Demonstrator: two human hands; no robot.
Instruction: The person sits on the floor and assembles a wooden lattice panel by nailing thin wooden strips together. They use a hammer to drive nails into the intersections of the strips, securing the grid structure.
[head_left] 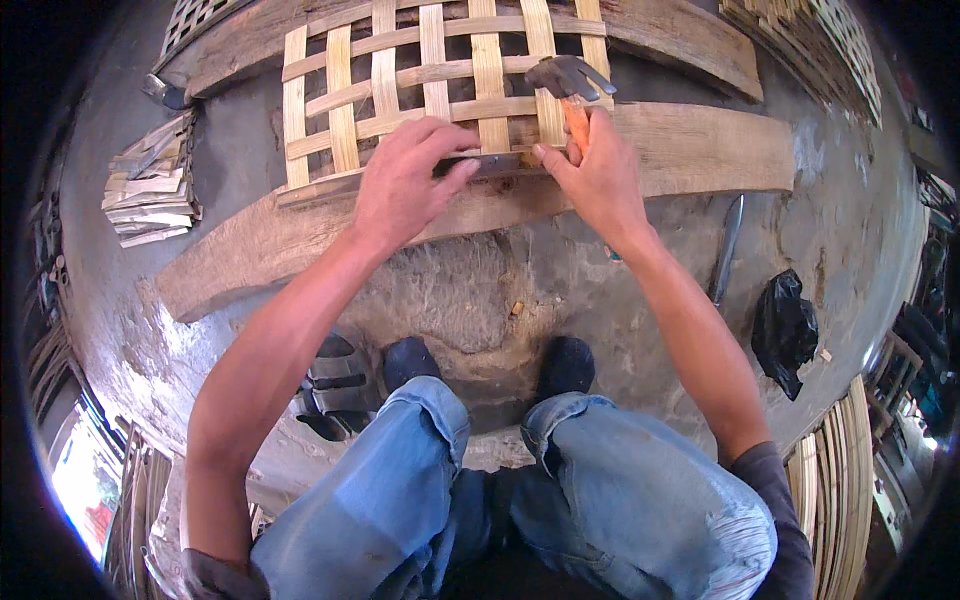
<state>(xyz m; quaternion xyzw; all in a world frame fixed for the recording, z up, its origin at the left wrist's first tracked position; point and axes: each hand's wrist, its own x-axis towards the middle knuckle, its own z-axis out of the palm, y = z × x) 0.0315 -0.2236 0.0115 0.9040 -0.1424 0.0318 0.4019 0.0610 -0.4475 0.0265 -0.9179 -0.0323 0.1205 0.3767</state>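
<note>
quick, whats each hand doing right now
Left hand: fingers curled down, pressing a thin strip at the near edge of the woven bamboo lattice.
Right hand: closed on the orange handle of a hammer.

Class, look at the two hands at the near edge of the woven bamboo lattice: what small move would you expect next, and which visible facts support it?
Probably a short hammer tap at the lattice's near edge. The right hand grips an orange-handled hammer with a metal head raised just above the pale woven bamboo lattice, while the left hand presses a dark narrow strip down along that edge, over the curved wooden plank. No nail is discernible.
</note>
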